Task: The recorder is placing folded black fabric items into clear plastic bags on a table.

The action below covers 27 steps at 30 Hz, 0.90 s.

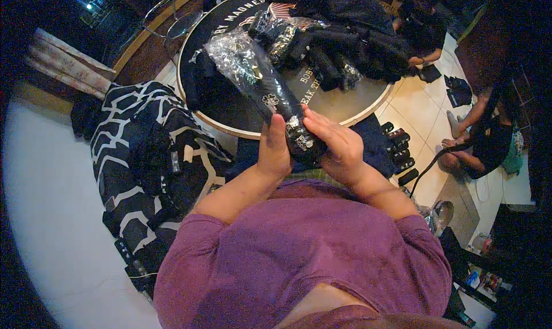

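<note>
Between my two hands is a black rolled bundle, perhaps folded cloth, in a transparent plastic bag (pixel 276 90), with pale print on its side. The loose, crinkled end of the bag points away from me over the round table (pixel 253 130). My left hand (pixel 275 150) grips the bundle's left side, thumb up, its other fingers hidden. On the right side, my right hand (pixel 339 142) presses with its fingers held together. Beyond them, a heap of black items (pixel 345 47), some in shiny plastic, covers much of the table.
A black-and-white patterned cover (pixel 123 139) with dark pieces on it lies at my left. Several black rolled bundles (pixel 399 145) are on the tiled floor at right. Two people sit there, one by black packs (pixel 458 92). A metal-framed chair (pixel 172 27) stands behind the table.
</note>
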Each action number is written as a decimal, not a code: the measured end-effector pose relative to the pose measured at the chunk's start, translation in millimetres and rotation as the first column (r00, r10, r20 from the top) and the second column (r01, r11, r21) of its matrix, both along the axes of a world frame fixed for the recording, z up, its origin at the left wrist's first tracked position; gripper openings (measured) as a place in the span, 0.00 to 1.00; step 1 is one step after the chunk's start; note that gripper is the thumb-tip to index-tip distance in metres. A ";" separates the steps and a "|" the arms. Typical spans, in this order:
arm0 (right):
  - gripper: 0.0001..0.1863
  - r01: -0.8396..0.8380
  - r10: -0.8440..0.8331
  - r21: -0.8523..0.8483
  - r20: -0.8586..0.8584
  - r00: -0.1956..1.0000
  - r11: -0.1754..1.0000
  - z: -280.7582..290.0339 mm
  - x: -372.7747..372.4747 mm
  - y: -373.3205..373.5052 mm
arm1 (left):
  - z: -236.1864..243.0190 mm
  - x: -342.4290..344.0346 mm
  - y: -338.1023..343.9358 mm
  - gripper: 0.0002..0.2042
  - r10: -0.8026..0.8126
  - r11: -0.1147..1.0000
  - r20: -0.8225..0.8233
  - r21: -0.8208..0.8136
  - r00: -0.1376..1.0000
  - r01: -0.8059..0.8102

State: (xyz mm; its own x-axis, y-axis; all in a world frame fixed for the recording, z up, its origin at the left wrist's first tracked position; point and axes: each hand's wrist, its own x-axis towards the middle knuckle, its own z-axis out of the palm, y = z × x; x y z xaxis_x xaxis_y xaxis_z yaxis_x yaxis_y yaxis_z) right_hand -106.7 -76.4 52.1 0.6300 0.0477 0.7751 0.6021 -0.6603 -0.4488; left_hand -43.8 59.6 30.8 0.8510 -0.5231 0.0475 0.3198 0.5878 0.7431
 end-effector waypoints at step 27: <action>0.23 -0.031 0.029 -0.088 -0.030 0.999 0.996 9.7 -5.6 -7.7 | 27.3 24.9 11.5 0.44 -0.052 0.988 0.102 -0.142 0.993 0.067</action>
State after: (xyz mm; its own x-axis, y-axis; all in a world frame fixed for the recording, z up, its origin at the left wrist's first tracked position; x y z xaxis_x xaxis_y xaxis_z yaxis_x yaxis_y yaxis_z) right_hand -112.4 -84.1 61.8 0.6493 0.1343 0.7485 0.6099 -0.6799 -0.4071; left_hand -18.9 71.1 58.1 0.8061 -0.5542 0.2076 0.2876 0.6735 0.6809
